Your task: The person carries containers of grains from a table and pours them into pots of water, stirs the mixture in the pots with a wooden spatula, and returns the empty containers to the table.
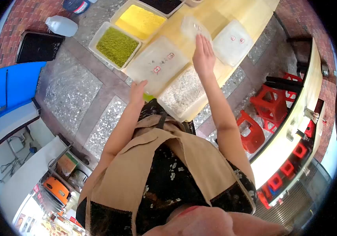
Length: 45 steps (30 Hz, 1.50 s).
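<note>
My left hand (137, 93) is at the near left edge of a translucent white lid (154, 63) with red printed marks, its thumb and fingers apart at the rim. A bit of green (148, 96) shows under the lid's near corner. My right hand (204, 57) reaches over the table, fingers stretched out together. Its fingertips meet the near side of a clear plastic piece (194, 28), whose exact kind I cannot make out. Below my right forearm stands an uncovered tub of whitish grains (182, 92). Right of the hand lies another tub with a whitish lid (233, 43).
Open tubs of green beans (117, 46) and yellow grains (139, 21) stand left on the wooden table (223, 10); a dark-filled tub (164, 4) is beyond. Red stools (268, 104) stand to the right. A black tray (38, 46) and white jug (61, 26) are at far left.
</note>
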Available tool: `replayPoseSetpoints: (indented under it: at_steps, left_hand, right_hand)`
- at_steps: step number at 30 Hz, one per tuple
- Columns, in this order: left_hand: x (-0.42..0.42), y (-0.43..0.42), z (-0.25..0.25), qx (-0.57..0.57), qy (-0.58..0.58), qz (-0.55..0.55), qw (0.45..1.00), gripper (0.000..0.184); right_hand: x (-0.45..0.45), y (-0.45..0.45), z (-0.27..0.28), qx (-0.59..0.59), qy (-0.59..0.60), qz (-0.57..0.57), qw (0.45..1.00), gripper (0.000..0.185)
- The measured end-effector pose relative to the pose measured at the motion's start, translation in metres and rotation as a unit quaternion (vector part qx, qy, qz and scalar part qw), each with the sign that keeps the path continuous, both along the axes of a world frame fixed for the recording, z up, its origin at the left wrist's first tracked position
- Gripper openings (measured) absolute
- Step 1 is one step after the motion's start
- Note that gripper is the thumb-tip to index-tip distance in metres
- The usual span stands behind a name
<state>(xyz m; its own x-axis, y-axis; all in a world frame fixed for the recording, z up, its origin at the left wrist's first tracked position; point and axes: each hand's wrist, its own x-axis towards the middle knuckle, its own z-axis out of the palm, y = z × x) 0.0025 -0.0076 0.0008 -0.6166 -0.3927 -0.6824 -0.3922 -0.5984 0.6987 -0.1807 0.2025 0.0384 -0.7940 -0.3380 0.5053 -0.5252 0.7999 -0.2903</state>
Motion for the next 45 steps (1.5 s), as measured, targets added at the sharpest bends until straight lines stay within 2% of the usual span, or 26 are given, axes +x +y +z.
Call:
replayPoseSetpoints:
  at_steps: [1,5,8,10,12,13,14,15,16,17,18,20,24,26,27,29,31,33,34,36,37,39,40,42,43,45]
  left_hand:
    - [0.001,-0.003,-0.002,0.042,0.015,0.004,0.999,0.031]
    - [0.003,-0.003,-0.003,-0.002,-0.029,-0.016,0.999,0.023]
    - [0.007,-0.004,0.020,-0.052,-0.063,0.028,0.996,0.016]
    - [0.008,-0.006,0.048,0.130,0.042,0.030,0.990,0.015]
    - [0.013,-0.004,0.063,0.119,0.044,0.015,0.992,0.015]
    - [0.014,-0.004,0.065,0.109,0.046,0.001,0.993,0.014]
    - [0.012,-0.001,0.062,0.109,0.047,-0.001,0.993,0.014]
    - [0.007,0.007,0.056,0.119,0.062,-0.024,0.991,0.017]
    - [0.001,0.015,0.050,0.129,0.078,-0.047,0.987,0.019]
    - [-0.010,0.024,0.050,0.129,0.079,-0.049,0.987,0.019]
    - [-0.024,0.035,0.052,0.133,0.100,-0.071,0.984,0.022]
    - [-0.034,0.043,0.062,0.137,0.118,-0.096,0.979,0.026]
    - [-0.022,0.038,0.062,0.112,0.013,-0.162,0.980,0.035]
    - [-0.001,0.030,0.044,0.121,-0.015,-0.200,0.972,0.036]
    - [0.013,0.026,0.029,0.118,-0.045,-0.209,0.970,0.034]
    - [0.034,0.019,0.013,0.115,-0.080,-0.222,0.965,0.033]
    - [0.046,0.012,0.005,0.112,-0.127,-0.209,0.963,0.029]
    - [0.050,0.000,-0.006,0.122,-0.127,-0.215,0.961,0.026]
    - [0.050,-0.005,-0.012,0.130,-0.117,-0.217,0.960,0.024]
    - [0.054,-0.012,-0.015,0.122,-0.109,-0.221,0.961,0.023]
    - [0.052,-0.017,-0.016,0.115,-0.094,-0.219,0.964,0.021]
    - [0.041,-0.020,-0.024,0.088,-0.106,-0.237,0.962,0.027]
    - [0.034,-0.018,-0.036,0.034,-0.143,-0.221,0.964,0.031]
    - [0.022,-0.025,-0.062,-0.019,-0.175,-0.213,0.961,0.034]
    - [0.022,-0.035,-0.071,-0.039,-0.168,-0.208,0.963,0.042]
    - [0.009,-0.046,-0.077,-0.060,-0.154,-0.196,0.967,0.050]
  right_hand:
    - [-0.011,-0.006,-0.007,0.027,-0.019,-0.003,0.999,0.048]
    - [-0.006,-0.031,-0.024,0.027,-0.050,0.032,0.998,0.054]
    - [0.019,-0.035,-0.050,-0.020,-0.233,0.017,0.972,0.067]
    - [0.036,-0.030,-0.047,-0.094,-0.219,-0.016,0.971,0.065]
    - [0.054,-0.026,-0.039,-0.168,-0.204,-0.049,0.963,0.064]
    - [0.062,-0.026,-0.033,-0.361,-0.256,-0.130,0.887,0.059]
    - [0.069,-0.025,-0.027,-0.535,-0.294,-0.203,0.766,0.054]
    - [0.073,-0.020,-0.014,-0.535,-0.292,-0.204,0.766,0.054]
    - [0.074,-0.011,0.001,-0.681,-0.403,-0.126,0.599,0.052]
    - [0.073,-0.007,0.013,-0.781,-0.485,-0.039,0.391,0.051]
    - [0.066,-0.010,0.015,-0.767,-0.466,-0.055,0.439,0.054]
    - [0.035,-0.003,-0.001,-0.776,-0.446,-0.039,0.445,0.053]
    - [-0.044,0.017,-0.024,-0.756,-0.469,-0.021,0.456,0.055]
    - [-0.066,0.020,-0.032,-0.552,-0.418,-0.243,0.680,0.076]
    - [-0.060,0.027,-0.038,-0.552,-0.418,-0.245,0.678,0.076]
    - [-0.027,0.042,-0.059,-0.492,-0.291,-0.276,0.773,0.087]
    - [0.025,0.054,-0.069,-0.536,-0.277,-0.262,0.753,0.068]
    - [0.097,0.062,-0.078,-0.491,-0.254,-0.271,0.788,0.045]
    - [0.136,0.059,-0.070,-0.433,-0.264,-0.276,0.816,0.019]
    - [0.229,0.039,-0.057,-0.445,-0.443,-0.213,0.749,0.019]
    - [0.263,0.020,-0.045,-0.382,-0.537,-0.187,0.728,0.027]
    - [0.290,-0.010,-0.035,-0.437,-0.786,-0.121,0.419,0.046]
    - [0.291,-0.023,-0.053,-0.443,-0.781,-0.127,0.421,0.046]
    - [0.290,-0.053,-0.098,-0.643,-0.716,-0.223,0.155,0.071]
    - [0.288,-0.067,-0.096,-0.646,-0.712,-0.224,0.162,0.071]
    - [0.280,-0.083,-0.089,-0.708,-0.586,-0.256,0.300,0.079]
